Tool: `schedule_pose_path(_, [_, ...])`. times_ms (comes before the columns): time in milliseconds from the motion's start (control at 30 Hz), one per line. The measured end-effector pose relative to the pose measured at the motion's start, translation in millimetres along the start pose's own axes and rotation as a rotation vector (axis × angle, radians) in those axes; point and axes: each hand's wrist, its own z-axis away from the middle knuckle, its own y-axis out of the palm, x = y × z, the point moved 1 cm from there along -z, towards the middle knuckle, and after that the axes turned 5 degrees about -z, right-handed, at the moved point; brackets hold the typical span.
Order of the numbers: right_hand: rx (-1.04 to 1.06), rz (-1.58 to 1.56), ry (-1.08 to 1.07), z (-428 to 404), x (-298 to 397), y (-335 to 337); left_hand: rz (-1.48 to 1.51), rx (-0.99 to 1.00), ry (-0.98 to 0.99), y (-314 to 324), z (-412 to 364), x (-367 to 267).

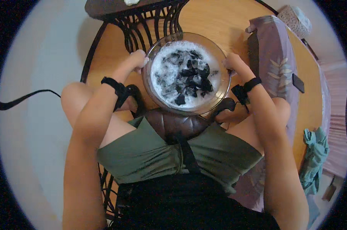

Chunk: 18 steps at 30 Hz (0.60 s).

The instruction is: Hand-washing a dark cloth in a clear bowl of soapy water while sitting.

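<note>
A large transparent basin [188, 110] is between my hands, in front of a brown padded seat [176, 123]. Inside it, dark wet cloth [193, 74] lies among white suds [167, 72]. My left hand [139, 59] grips the basin's left rim, and my right hand [232, 61] grips the right rim. The undersides of the fingers are partly hidden. Each wrist wears a black strap with a small dark device on it.
A dark rattan-style stand [144, 28] with a brown top is just beyond the basin. On the right, a bed or mattress with a floral purple cover [280, 57] holds a dark phone-like object [298, 83]. Green cloth [314, 161] lies farther right. A white wall rises on the left.
</note>
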Motion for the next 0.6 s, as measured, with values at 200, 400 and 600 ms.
schedule_pose_path(200, [-0.208, 0.080, -0.099, 27, 38, -27, -0.344, -0.118, -0.047, -22, 31, -34])
schedule_pose_path(400, [0.006, -0.065, -0.516, 60, 89, -26, -0.185, -0.251, 0.422, -9, 27, -64])
schedule_pose_path(600, [0.147, 0.033, -0.523, 72, 109, 33, -0.422, 0.123, 0.296, 25, 26, -107])
